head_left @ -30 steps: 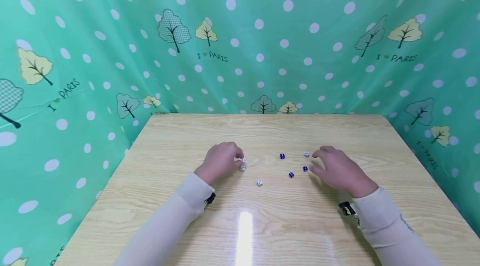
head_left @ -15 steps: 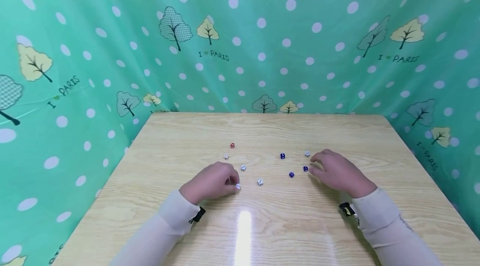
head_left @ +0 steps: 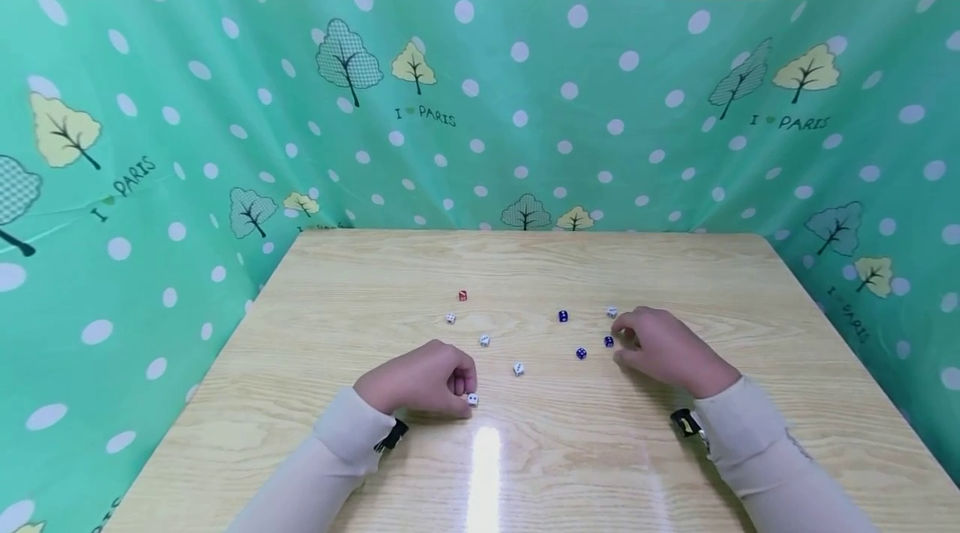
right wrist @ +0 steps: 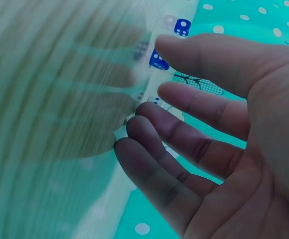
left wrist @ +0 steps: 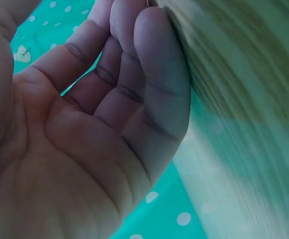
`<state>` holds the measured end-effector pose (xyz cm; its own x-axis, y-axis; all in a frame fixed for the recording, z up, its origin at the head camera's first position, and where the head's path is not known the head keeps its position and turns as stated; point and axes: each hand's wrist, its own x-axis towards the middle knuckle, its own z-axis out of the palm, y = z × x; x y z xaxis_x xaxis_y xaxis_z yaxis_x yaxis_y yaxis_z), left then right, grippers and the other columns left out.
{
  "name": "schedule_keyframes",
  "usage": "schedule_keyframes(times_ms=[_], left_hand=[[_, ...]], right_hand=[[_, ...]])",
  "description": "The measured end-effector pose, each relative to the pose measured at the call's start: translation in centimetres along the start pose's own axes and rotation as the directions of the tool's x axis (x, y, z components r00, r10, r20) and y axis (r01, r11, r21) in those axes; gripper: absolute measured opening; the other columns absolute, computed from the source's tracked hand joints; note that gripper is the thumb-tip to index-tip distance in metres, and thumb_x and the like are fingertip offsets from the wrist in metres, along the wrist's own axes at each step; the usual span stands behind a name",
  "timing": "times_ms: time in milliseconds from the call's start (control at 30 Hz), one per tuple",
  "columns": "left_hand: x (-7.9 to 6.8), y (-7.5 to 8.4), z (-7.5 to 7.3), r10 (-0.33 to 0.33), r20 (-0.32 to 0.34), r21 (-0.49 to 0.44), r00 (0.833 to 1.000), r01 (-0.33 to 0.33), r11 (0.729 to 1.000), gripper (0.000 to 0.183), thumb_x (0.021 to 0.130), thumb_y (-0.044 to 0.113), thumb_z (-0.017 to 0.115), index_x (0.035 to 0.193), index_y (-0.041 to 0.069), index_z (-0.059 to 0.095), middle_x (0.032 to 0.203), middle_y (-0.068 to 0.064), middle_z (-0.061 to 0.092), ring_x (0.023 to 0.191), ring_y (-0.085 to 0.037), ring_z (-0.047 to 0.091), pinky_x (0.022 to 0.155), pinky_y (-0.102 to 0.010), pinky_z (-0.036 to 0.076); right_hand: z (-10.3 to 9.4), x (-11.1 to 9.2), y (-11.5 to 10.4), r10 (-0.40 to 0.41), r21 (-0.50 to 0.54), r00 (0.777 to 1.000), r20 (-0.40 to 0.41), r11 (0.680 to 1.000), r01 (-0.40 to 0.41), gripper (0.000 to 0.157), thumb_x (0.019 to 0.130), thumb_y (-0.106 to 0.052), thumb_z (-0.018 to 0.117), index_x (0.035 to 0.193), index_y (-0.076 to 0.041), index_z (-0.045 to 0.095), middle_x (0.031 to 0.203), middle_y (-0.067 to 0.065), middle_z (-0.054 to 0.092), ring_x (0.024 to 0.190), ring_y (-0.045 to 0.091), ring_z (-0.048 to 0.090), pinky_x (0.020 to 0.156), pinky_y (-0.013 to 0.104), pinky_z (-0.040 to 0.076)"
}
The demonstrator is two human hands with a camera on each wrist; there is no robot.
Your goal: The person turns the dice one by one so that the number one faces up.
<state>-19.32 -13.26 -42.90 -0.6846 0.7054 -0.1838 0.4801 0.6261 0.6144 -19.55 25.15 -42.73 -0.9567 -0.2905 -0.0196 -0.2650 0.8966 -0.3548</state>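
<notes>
My left hand (head_left: 420,379) pinches a white die (head_left: 472,399) between thumb and index finger, low over the near-middle of the table. In the left wrist view the other fingers of my left hand (left wrist: 99,119) are curled, and no die shows. On the right, my right hand (head_left: 671,349) rests with loosely bent fingers beside a blue die (head_left: 608,341) and a white die (head_left: 612,312). Seen in the right wrist view, a blue die (right wrist: 159,60) lies just beyond the thumb tip of my right hand (right wrist: 209,124), which grips nothing.
A red die (head_left: 462,296) and white dice, one (head_left: 451,319) behind another (head_left: 484,340), lie left of centre. A further white die (head_left: 518,369) is nearer me. Two blue dice, one (head_left: 563,316) behind the other (head_left: 581,354), sit right of centre. Patterned green cloth (head_left: 480,116) surrounds the wooden table (head_left: 375,266).
My left hand has come back toward me, moving the pinched white die away from the others and uncovering the red die and a white die. My right hand has barely shifted.
</notes>
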Motion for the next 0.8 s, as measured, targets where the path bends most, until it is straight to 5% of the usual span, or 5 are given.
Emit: schedule_keyframes(times_ms=[300,800], left_hand=[[0.40,-0.19,0.28,-0.017,-0.005,-0.041,1.000,0.017,0.999,0.015,0.077,0.011,0.082,0.082,0.018,0.069,0.073,0.008,0.062,0.067,-0.004,0.054,0.064,-0.021,0.048],[-0.06,-0.06,0.35,0.011,0.006,0.022,1.000,-0.011,1.000,0.018,0.076,0.007,0.078,0.077,0.019,0.065,0.071,0.009,0.056,0.065,-0.002,0.049,0.063,-0.020,0.045]], right_hand=[[0.38,0.31,-0.44,-0.035,-0.045,0.999,-0.028,0.998,0.034,0.025,0.085,-0.015,0.083,0.108,-0.008,0.077,0.090,-0.001,0.068,0.080,0.013,0.060,0.076,0.036,0.056],[0.78,-0.29,-0.85,-0.039,-0.059,0.998,-0.056,0.998,0.036,0.009,0.085,-0.012,0.084,0.092,-0.013,0.078,0.086,-0.003,0.068,0.076,0.010,0.058,0.071,0.033,0.054]])
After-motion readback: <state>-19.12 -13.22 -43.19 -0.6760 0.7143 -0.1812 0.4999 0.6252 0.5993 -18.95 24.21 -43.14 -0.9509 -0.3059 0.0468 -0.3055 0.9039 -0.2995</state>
